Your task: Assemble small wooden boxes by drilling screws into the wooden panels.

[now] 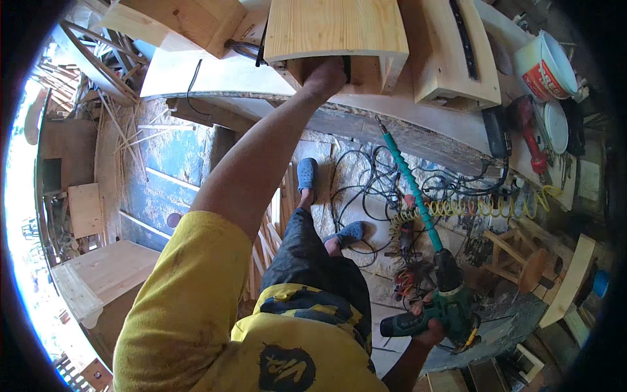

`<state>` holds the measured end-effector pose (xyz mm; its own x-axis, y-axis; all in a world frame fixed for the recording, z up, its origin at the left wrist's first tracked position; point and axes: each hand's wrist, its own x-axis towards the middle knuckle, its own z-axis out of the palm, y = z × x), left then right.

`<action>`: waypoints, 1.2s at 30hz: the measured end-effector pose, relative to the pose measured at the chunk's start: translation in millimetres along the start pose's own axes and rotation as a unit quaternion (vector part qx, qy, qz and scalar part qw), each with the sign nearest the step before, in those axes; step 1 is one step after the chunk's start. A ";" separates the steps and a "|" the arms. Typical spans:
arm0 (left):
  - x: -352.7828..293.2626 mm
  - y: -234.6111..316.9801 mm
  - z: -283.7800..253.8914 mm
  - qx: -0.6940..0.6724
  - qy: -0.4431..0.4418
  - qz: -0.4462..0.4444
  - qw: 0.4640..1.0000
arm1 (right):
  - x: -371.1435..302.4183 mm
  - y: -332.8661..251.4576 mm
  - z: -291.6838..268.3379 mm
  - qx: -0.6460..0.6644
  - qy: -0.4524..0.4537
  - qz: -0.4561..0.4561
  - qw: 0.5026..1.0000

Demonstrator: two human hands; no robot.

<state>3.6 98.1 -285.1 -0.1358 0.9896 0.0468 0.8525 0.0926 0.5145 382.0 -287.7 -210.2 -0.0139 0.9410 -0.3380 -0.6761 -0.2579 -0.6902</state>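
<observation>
My right hand (428, 328) grips a dark green cordless drill (452, 302) low at my right side. From its chuck a long teal flexible shaft (418, 199) runs up, tipped with a metal bit (381, 125) just short of the workbench edge. My left arm stretches to a pale wooden box (336, 29) on the bench. The left hand (328, 75) is inside the box's open front, its fingers hidden by the wood, so I cannot see whether it holds anything.
More wooden boxes (455, 62) stand on the workbench (215, 78). To the right are a white bucket (547, 65) and a red tool (528, 130). Black cables (366, 176) and a yellow coiled hose (483, 208) tangle near my feet. A wooden cabinet (108, 271) sits at left.
</observation>
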 end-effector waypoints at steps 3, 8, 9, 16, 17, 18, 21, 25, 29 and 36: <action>15.4 -15.6 16.1 -0.018 0.020 0.013 1.000 | 7.8 -5.4 17.6 -0.005 -0.022 -0.020 1.000; 63.8 -123.6 73.9 0.137 0.049 0.155 0.977 | 5.2 -3.1 8.9 0.029 0.005 0.004 1.000; 69.6 -138.4 83.5 0.302 0.048 0.278 0.910 | 3.8 -2.1 3.4 0.029 0.006 0.003 1.000; 30.9 -66.8 39.1 0.110 -0.036 0.061 0.991 | 4.3 -0.8 1.6 0.007 0.002 -0.009 1.000; 24.8 -55.4 31.7 0.099 -0.006 0.060 0.993 | 4.6 -0.7 0.8 0.001 -0.005 -0.012 1.000; 19.1 -43.1 25.1 0.088 0.024 0.059 0.994 | 4.2 -0.9 2.0 0.002 -0.002 -0.013 1.000; 9.4 -19.0 12.8 0.053 0.115 0.054 0.991 | 1.7 -0.8 2.8 0.008 0.012 -0.014 1.000; 34.3 -55.0 28.6 0.679 0.023 0.296 0.672 | 2.2 1.1 1.1 0.016 0.015 -0.015 1.000; 59.1 -92.5 48.6 0.438 0.114 0.246 0.857 | 5.9 3.0 0.4 0.024 0.011 -0.003 1.000; 11.0 -19.4 1.1 0.433 -0.002 0.180 0.883 | 6.7 -0.3 6.7 0.009 0.012 -0.008 1.000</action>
<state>-13.9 107.3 -295.5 0.2227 0.9723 0.0706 0.9067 -0.1800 -0.3813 377.2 -279.9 -208.0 0.0140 0.9393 -0.3427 -0.6891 -0.2393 -0.6840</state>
